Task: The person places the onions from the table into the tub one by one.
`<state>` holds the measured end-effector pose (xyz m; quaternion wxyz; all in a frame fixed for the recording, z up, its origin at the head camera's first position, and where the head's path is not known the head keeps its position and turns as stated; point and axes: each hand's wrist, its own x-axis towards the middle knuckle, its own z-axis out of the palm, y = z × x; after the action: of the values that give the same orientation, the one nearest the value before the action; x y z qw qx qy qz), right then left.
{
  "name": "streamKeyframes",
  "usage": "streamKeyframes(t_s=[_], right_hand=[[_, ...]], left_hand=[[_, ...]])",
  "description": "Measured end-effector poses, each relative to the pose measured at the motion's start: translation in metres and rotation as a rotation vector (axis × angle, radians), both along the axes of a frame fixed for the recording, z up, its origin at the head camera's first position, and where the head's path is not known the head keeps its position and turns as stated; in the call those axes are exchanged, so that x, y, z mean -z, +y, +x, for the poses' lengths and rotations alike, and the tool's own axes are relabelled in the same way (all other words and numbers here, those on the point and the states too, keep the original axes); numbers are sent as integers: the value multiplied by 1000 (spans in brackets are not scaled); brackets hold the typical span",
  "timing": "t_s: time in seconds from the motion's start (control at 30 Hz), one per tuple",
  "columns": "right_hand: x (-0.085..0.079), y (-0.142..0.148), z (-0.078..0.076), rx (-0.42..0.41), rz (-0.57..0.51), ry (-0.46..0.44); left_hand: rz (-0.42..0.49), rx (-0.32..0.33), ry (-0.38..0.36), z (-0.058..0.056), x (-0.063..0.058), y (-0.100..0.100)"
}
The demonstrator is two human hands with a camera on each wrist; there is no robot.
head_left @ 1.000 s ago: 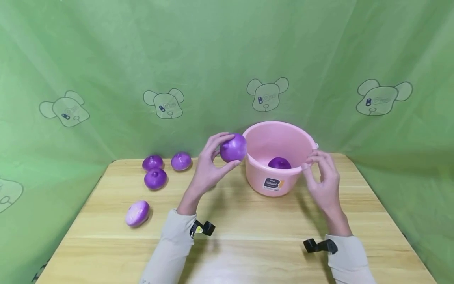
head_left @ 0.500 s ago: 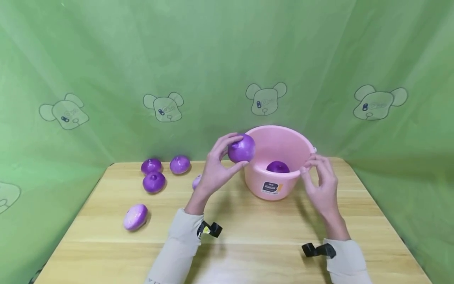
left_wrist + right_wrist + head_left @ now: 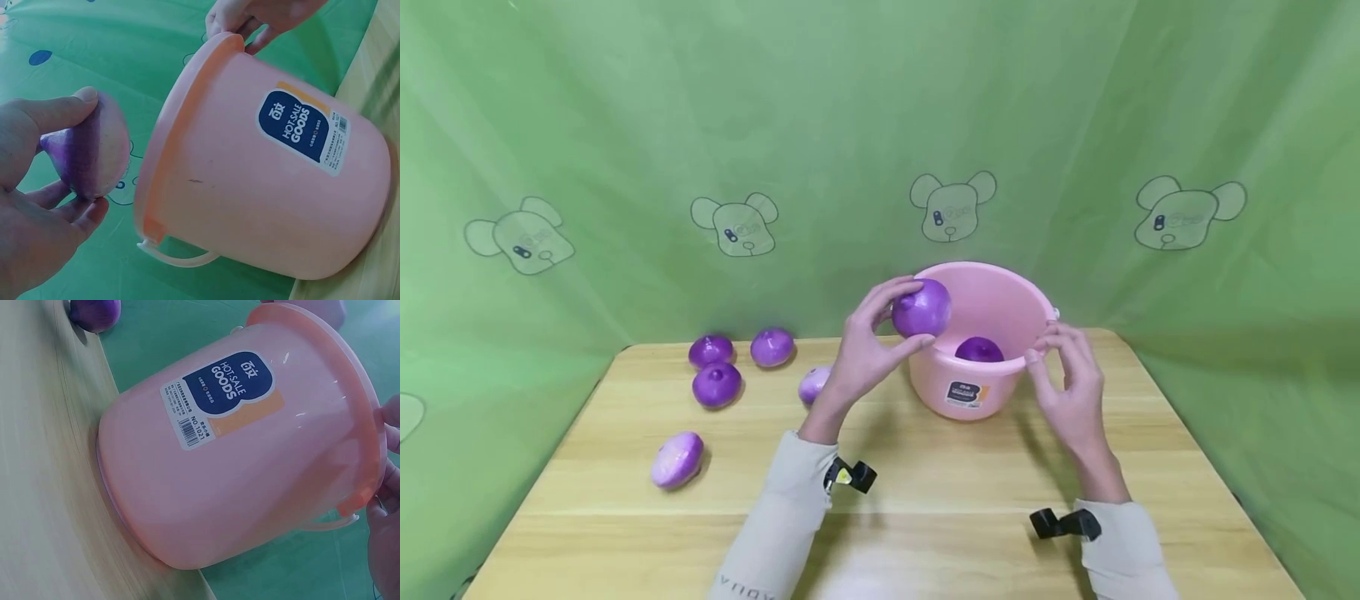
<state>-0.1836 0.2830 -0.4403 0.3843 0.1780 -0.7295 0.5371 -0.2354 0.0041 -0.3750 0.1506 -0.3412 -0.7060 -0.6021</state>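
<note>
In the head view my left hand (image 3: pixel 868 346) holds a purple onion (image 3: pixel 923 308) between thumb and fingers, overlapping the left rim of a pink bucket (image 3: pixel 966 379). The left wrist view shows this onion (image 3: pixel 90 147) beside the bucket's mouth, thumb on one side and fingertips on the other. My right hand (image 3: pixel 1071 379) pinches the bucket's right rim; the right wrist view shows its fingers (image 3: pixel 390 478) at that rim. Another onion (image 3: pixel 980 349) lies inside the bucket, its lower part hidden by the front wall.
Several more onions lie on the wooden table (image 3: pixel 925 517) to the left: a touching pair (image 3: pixel 717 385), one onion (image 3: pixel 772 347) at the back, a pale-sided onion (image 3: pixel 677 460) nearer, and one onion (image 3: pixel 814 385) partly behind my left wrist. A green curtain (image 3: pixel 850 108) stands behind.
My left hand has carried its onion right, from beside the bucket to over its left rim. An onion behind the left wrist has come into view. The right hand stays at the rim.
</note>
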Motion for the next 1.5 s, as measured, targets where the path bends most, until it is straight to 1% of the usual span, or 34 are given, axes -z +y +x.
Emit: streamKeyframes(t_s=[0.23,0.5,0.6,0.8,0.9,1.0,1.23,1.37,1.5], right_hand=[[-4,-4,2,17,-7,-8],[-25,-19,16,14,-19,-11],[-26,-19,18,21,-10,-6],[-24,-20,16,12,-20,52],[-24,-21,14,6,-23,68],[-26,-22,13,5,-26,70],[-27,-22,13,8,-19,42],[-27,-20,14,16,-15,26],[-26,-21,14,13,-20,36]], left_hand=[[-56,-8,2,-1,-4,9],[-73,-19,36,-3,-8,19],[-81,-15,37,-3,-7,21],[-94,-5,50,-4,-5,25],[-97,11,62,-6,-5,27],[-105,22,76,-6,-5,29],[-144,19,119,-8,-5,33],[-175,38,87,-7,-4,37],[-191,62,55,-5,-1,39]])
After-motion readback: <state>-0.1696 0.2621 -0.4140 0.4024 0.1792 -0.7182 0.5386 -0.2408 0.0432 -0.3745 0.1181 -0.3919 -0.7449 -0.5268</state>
